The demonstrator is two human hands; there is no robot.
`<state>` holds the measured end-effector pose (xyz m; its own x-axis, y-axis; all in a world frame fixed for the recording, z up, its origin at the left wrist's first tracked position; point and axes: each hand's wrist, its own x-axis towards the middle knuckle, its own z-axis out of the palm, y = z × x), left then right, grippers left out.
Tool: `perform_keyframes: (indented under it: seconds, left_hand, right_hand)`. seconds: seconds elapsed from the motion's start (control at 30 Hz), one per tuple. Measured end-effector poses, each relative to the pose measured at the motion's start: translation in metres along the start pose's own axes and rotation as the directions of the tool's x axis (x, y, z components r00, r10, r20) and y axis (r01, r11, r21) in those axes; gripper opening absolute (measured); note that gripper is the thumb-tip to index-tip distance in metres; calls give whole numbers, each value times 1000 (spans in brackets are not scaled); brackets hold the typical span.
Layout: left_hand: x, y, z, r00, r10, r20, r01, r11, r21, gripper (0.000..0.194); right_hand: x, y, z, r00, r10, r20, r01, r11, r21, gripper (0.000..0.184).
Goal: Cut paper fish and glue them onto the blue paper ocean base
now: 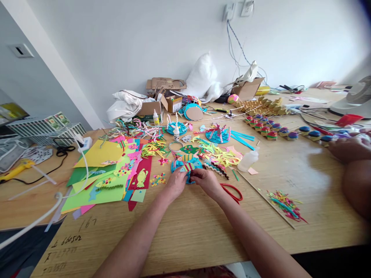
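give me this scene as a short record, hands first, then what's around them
left hand: the left hand is at the blue disc, by a striped paper fish; exact grip unclear
right hand: the right hand is at the disc's near side, fingers bent; anything pinched is too small to name
left of hands: colored paper sheets, overlapping
beyond hands: upright white glue bottle
right of hands: wooden stick, lying slantwise
far right: another person's hand

The left forearm (136, 231) and right forearm (252, 231) reach forward, converging. The left hand (176, 183) and right hand (207, 181) nearly meet, fingers curled, backs turned upward.
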<state>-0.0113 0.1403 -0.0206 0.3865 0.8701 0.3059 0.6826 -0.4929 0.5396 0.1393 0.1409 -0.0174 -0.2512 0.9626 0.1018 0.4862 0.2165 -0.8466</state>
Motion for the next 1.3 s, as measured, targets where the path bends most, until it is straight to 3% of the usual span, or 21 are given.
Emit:
perform_keyframes:
  seconds: [0.27, 0.5, 1.1, 1.3]
  left_hand:
    - [-2, -6, 6, 999, 11, -34, -11, 1000, -7, 30]
    - [-1, -7, 8, 999, 24, -33, -24, 1000, -11, 37]
    - [-2, -5, 5, 1000, -23, 2, 23, 999, 38, 26]
    - [-2, -6, 8, 999, 12, -31, -11, 999, 44, 27]
  right_hand:
    - [0, -1, 2, 998, -56, -18, 53, 993, -105, 12]
    - [1, 0, 4, 998, -66, -7, 64, 989, -130, 14]
    - [1, 0, 6, 997, -45, -54, 33, 978, -208, 12]
    - [0, -1, 6, 996, -47, -73, 30, 976, -217, 11]
